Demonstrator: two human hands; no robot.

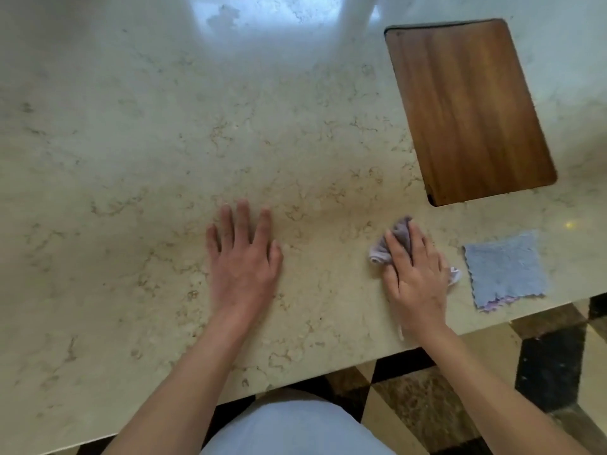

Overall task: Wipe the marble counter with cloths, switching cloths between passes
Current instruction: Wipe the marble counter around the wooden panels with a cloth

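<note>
A large slab of cream stone with thin brown veining fills most of the view, its polished top [138,165] catching a broad white glare near the far edge, as from a window or lamp out of sight. A dark wooden cutting board [469,110] with rounded corners lies flat at the far right. Beyond the near edge, the floor [545,366] shows a chequered pattern of black, brown and pale yellow polished tiles.
</note>
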